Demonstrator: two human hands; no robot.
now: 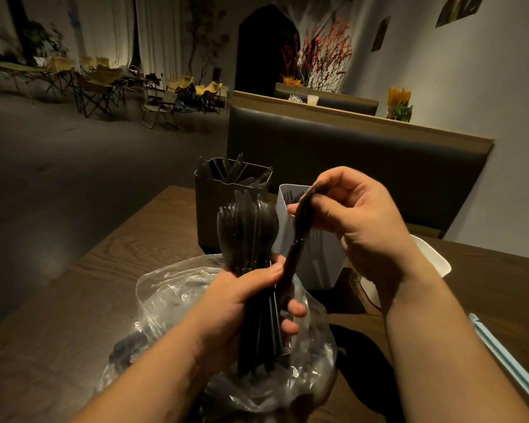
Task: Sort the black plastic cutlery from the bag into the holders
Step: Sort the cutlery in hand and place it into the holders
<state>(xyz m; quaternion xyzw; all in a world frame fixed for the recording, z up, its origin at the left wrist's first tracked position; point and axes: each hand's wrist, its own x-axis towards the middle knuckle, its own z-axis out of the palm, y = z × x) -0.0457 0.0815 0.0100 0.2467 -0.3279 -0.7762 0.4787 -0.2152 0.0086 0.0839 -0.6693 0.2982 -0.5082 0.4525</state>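
My left hand grips a bundle of black plastic cutlery upright by the handles, heads up, above a clear plastic bag lying on the table. My right hand pinches the top of one black piece that slants down beside the bundle, its lower end near my left thumb. Behind stand a dark holder with black cutlery in it and a white holder with some pieces inside.
The wooden table runs left to its edge. A white dish sits behind my right wrist, a pale blue strip at the right. A dark padded bench back stands behind the holders.
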